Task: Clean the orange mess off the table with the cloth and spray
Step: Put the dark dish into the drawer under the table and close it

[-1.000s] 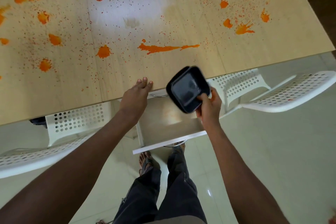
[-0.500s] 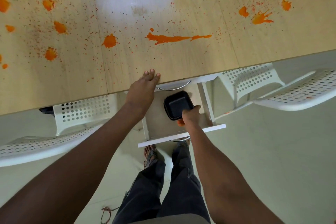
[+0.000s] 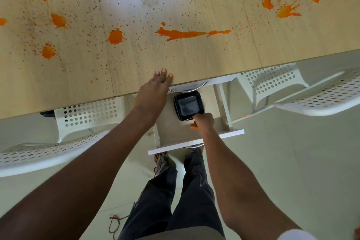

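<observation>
**Orange splatter all over the table, black tray sat in the open drawer**

So a pale wood-grain laminate table [image 3: 194, 60] is seen from above, and it's pretty well covered in orange splatter [image 3: 187, 33]: one long streak near the middle, roundish blobs to the left, a starburst blob at the far right, and fine specks scattered everywhere between. A bright glare patch is seen near the top centre. The floor [image 3: 292, 171] below is pale and glossy.

The near table edge runs on a slant, lower at the left. A white perforated plastic chair [image 3: 87, 115] is tucked under it on the left and another white perforated chair [image 3: 272, 82] on the right, so open floor is left mostly at the right and behind the legs. A shallow white drawer [image 3: 175, 132] is pulled out from under the edge, between the chairs.

The left hand [image 3: 153, 91] is laid flat on the table edge, fingers together and stretched out, nothing held. The right hand [image 3: 203, 121] is down in the drawer, fingers curled onto the near corner of a square black plastic tray [image 3: 188, 105], which rests on the drawer floor. A small orange smear [image 3: 193, 127] is seen just beside that hand. All the splatter lies beyond the left fingertips, well apart from the right hand.
</observation>
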